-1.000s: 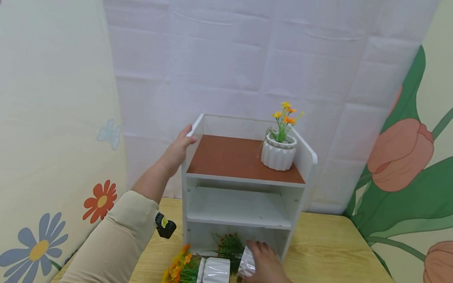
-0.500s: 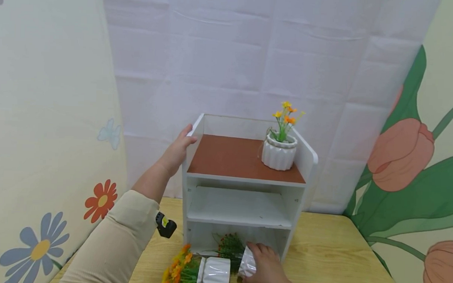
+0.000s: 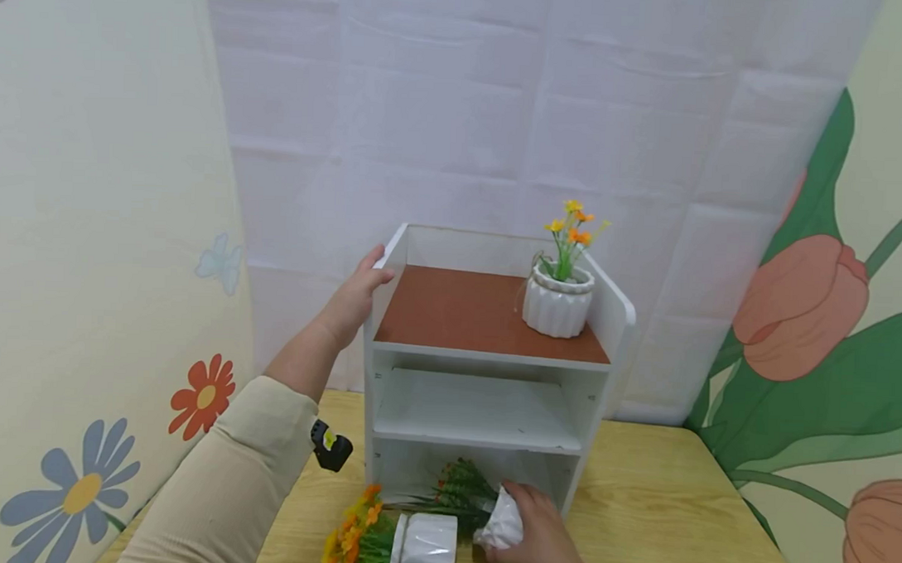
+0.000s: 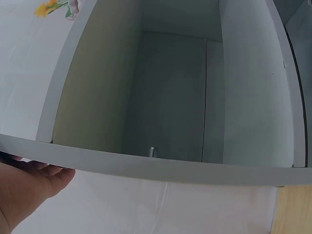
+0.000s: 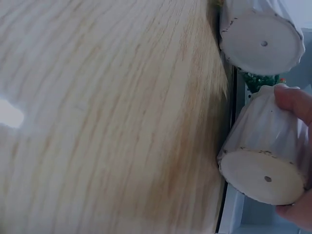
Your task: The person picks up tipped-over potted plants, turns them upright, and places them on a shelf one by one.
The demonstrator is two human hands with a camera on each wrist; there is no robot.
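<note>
My left hand [image 3: 349, 303] holds the left side panel of a small white shelf unit [image 3: 483, 442], its thumb over the edge; in the left wrist view the fingers lie along the panel's outer face. Low at the front right, my right hand [image 3: 539, 533] grips a white ribbed flowerpot [image 3: 502, 522]. This pot is tipped over, and its green plant with small red flowers [image 3: 459, 485] points into the bottom compartment. From the right wrist, the pot's round base [image 5: 261, 176] shows a drain hole, with a thumb on its side. A second white pot [image 3: 425, 546] lies beside it, orange flowers [image 3: 356, 531] leftward.
A third white pot [image 3: 558, 306] with yellow and orange flowers stands upright on the brown top board [image 3: 457, 315], at the right. The unit stands on a wooden table [image 3: 659, 504] before a white cloth backdrop [image 3: 457, 116]. Flower-patterned panels flank both sides.
My right hand has turned the gripped pot slightly, and its plant has shifted and swung a little with it. My left hand stays on the side panel.
</note>
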